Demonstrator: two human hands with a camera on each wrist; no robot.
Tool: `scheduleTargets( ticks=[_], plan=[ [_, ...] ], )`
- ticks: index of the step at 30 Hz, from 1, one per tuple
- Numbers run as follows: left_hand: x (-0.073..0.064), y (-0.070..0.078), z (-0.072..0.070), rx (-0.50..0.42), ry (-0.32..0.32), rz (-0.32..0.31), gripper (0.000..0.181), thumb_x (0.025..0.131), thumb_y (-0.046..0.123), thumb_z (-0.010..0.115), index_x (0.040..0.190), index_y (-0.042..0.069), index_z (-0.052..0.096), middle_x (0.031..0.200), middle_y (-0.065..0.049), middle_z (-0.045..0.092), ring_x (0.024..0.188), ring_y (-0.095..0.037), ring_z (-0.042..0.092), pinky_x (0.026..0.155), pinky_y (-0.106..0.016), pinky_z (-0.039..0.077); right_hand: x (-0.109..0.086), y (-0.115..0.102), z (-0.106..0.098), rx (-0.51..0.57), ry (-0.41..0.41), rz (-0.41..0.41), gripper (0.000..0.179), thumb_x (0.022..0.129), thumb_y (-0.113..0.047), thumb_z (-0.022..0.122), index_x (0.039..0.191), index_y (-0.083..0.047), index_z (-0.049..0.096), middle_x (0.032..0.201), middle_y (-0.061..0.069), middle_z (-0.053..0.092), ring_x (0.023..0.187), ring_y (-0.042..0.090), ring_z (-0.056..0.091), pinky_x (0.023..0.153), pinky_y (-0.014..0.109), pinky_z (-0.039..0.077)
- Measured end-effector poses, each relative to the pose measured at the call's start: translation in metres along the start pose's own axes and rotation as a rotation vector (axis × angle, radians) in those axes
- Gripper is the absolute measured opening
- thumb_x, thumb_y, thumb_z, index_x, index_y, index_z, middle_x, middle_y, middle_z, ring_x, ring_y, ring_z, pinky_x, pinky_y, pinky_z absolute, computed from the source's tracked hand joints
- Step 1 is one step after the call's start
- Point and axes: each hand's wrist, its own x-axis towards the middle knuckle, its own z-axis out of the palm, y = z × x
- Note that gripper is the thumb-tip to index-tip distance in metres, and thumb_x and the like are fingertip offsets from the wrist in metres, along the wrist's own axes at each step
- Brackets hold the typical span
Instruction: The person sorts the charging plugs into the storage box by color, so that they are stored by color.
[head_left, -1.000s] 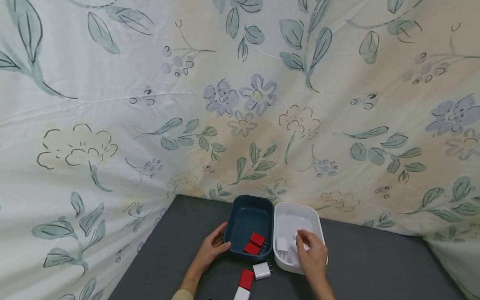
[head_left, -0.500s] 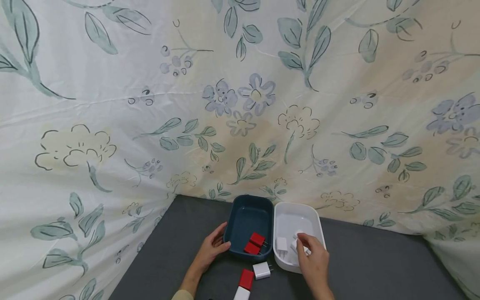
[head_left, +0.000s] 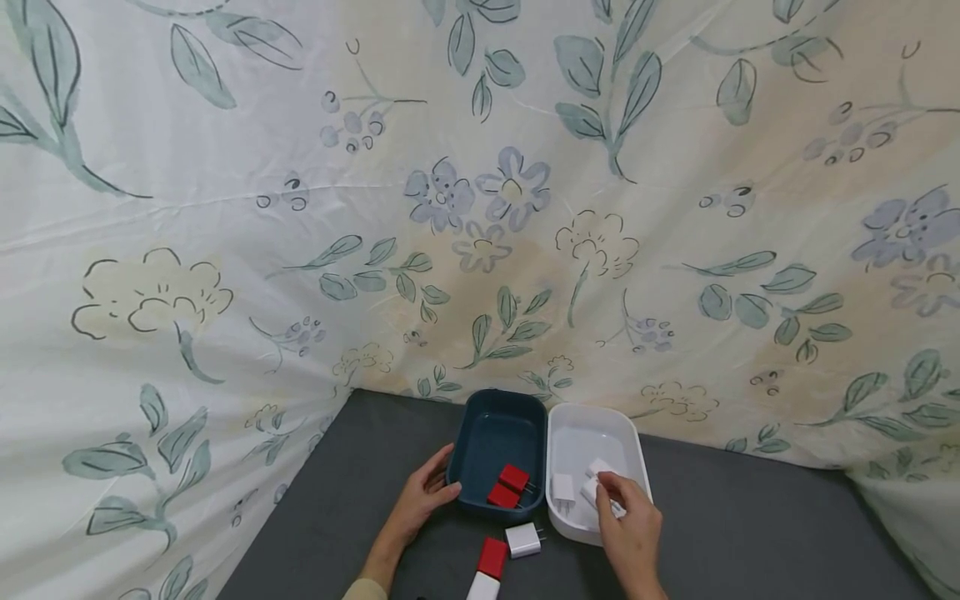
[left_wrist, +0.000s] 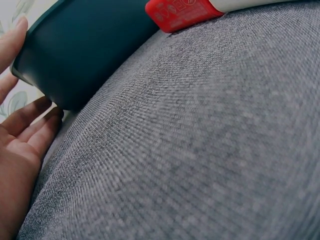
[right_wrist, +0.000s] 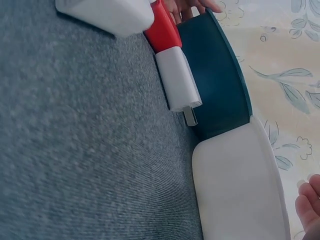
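My left hand point(head_left: 422, 497) grips the left side of a dark blue bin point(head_left: 480, 433), the thumb at its rim and the fingers along the outer wall. Two red wall chargers point(head_left: 514, 477) lie inside. Over the white bin point(head_left: 596, 421) beside it hovers my right hand point(head_left: 630, 521), fingertips just above white wall chargers point(head_left: 563, 489). No object shows between its fingers point(right_wrist: 307, 205) in the right wrist view; part of that hand is out of frame there. On the table in front stand a white charger point(head_left: 523, 540), a red charger point(head_left: 492, 557) and another white charger point(head_left: 483, 587).
A dark grey cloth covers the table point(head_left: 735, 517). Floral fabric point(head_left: 480, 208) hangs close behind the bins and along both sides. The two bins stand side by side near the back edge.
My right hand has drawn back slightly to the right and nearer me, and more of a white charger in the white bin shows. The left hand has not moved.
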Motion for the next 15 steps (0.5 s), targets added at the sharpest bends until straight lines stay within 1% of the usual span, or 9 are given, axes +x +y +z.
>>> scheduleTargets(
  ticks=[3, 7, 11, 15],
  plan=[
    [0.0, 0.004, 0.0, -0.01, -0.006, -0.012, 0.063, 0.088, 0.011, 0.061, 0.144, 0.016, 0.032, 0.146, -0.015, 0.034, 0.13, -0.031, 0.038, 0.106, -0.039, 0.032, -0.003, 0.0, 0.0, 0.01, 0.007, -0.003, 0.02, 0.071, 0.005, 0.071, 0.087, -0.008, 0.071, 0.084, -0.001, 0.069, 0.071, 0.007, 0.062, 0.067, 0.006, 0.046],
    [-0.003, 0.015, 0.001, -0.027, -0.027, -0.025, 0.065, 0.088, 0.009, 0.06, 0.145, 0.01, 0.029, 0.146, -0.019, 0.032, 0.13, -0.034, 0.037, 0.106, -0.04, 0.033, -0.006, -0.001, 0.001, 0.022, 0.015, -0.015, 0.02, 0.071, 0.005, 0.072, 0.086, -0.008, 0.071, 0.083, -0.001, 0.069, 0.07, 0.004, 0.062, 0.067, 0.005, 0.045],
    [-0.007, 0.025, 0.002, -0.021, -0.04, -0.027, 0.065, 0.088, 0.008, 0.06, 0.145, 0.008, 0.027, 0.145, -0.021, 0.032, 0.13, -0.035, 0.036, 0.105, -0.037, 0.034, -0.008, -0.005, 0.001, 0.052, 0.012, -0.025, 0.021, 0.07, 0.006, 0.071, 0.085, -0.007, 0.071, 0.082, -0.001, 0.069, 0.07, 0.007, 0.063, 0.067, 0.005, 0.046],
    [-0.008, 0.027, 0.003, -0.021, -0.038, -0.021, 0.064, 0.088, 0.008, 0.059, 0.144, 0.008, 0.028, 0.145, -0.022, 0.032, 0.13, -0.035, 0.036, 0.104, -0.034, 0.035, -0.011, -0.007, 0.003, 0.076, 0.0, -0.033, 0.022, 0.069, 0.008, 0.071, 0.085, -0.007, 0.07, 0.082, 0.0, 0.069, 0.071, 0.013, 0.064, 0.069, 0.006, 0.046]
  ],
)
